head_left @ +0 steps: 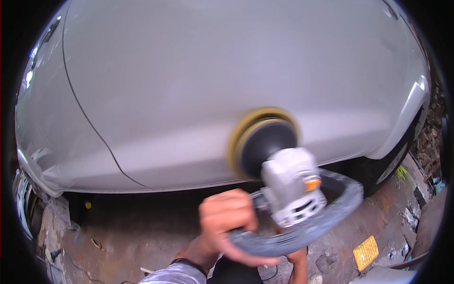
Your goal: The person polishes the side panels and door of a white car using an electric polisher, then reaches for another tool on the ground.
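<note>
A car polisher (294,182) with a pale grey head and an orange button presses its pad against the lower part of a silver car door (198,85). The yellow foam pad (235,142) is blurred, as if spinning, around a black backing plate. My left hand (229,220) is closed around the left side of the polisher's dark, scuffed loop handle (302,236). Below that handle, my right hand (297,257) is at the rear of the polisher, closed on its body; most of its fingers are hidden behind the handle.
The car's wheel (395,163) stands at the right, beside the fender edge. On the stained floor (123,241) lie a yellow perforated block (366,253), rubble and a thin cable. A panel seam (90,118) runs down the car's left side.
</note>
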The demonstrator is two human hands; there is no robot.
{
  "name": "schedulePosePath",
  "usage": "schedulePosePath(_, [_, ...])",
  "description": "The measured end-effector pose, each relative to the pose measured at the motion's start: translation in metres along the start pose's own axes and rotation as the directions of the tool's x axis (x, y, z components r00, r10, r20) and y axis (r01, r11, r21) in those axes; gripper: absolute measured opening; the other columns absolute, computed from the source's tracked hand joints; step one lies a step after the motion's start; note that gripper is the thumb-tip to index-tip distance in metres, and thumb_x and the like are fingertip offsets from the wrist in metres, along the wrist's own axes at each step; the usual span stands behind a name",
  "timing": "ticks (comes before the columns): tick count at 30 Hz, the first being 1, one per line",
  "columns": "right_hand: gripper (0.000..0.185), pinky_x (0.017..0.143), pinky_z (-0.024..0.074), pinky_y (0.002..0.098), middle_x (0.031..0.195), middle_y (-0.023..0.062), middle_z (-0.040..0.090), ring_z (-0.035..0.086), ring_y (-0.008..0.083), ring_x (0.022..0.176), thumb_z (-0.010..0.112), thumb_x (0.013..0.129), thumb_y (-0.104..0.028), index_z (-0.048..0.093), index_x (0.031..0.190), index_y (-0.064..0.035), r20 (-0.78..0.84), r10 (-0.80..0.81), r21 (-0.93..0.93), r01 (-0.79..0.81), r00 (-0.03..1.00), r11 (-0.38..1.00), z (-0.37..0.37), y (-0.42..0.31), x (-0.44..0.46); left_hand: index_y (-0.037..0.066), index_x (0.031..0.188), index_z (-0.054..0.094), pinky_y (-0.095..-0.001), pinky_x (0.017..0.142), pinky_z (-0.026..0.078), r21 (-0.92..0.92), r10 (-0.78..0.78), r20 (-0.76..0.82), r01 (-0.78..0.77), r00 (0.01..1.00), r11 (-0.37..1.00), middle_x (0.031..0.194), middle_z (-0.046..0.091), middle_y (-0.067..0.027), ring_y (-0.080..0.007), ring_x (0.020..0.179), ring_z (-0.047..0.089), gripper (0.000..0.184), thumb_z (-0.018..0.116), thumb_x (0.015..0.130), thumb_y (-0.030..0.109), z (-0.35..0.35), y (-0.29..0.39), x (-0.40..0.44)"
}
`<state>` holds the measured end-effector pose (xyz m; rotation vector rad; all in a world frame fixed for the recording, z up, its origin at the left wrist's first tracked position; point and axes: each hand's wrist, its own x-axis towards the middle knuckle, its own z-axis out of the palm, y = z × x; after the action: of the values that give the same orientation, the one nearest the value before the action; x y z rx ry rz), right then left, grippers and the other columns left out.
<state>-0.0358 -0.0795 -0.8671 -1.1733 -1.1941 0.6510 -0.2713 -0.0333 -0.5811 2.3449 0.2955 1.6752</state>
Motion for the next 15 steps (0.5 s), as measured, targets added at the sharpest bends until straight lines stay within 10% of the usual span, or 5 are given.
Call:
schedulePosePath(6, [0.058,0.094,0.0531,0.0415,0.113,0.0196,0.073,0.068,0.0308,0.108,0.093,0.063,-0.025,0.07,0.111,-0.0022,0.108,-0.049,-0.118,0.062,0.993,0.991,-0.017,0.036,-0.005,0.01,0.056,0.051,-0.0313,0.051,0.04,-0.032,0.085,0.012,-0.084,0.996,0.996,0.056,0.049,-0.0019,-0.0202,0.047,0.05,0.06,0.09,0.063,0.055,0.068,-0.025,0.027])
schedulePosePath(15, [0.069,0.097,0.0513,0.0424,0.115,0.0188,0.071,0.066,0.0297,0.11,0.094,0.066,-0.023,0.064,0.125,-0.001,0.284,-0.184,-0.228,0.252,0.941,0.94,-0.014,0.094,-0.022,0.012,0.057,0.047,-0.0315,0.057,0.044,-0.024,0.048,-0.065,-0.05,0.997,0.998,0.055,0.043,-0.0006,-0.0205,0.049,0.049,0.057,0.096,0.051,0.042,-0.007,-0.003,-0.007])
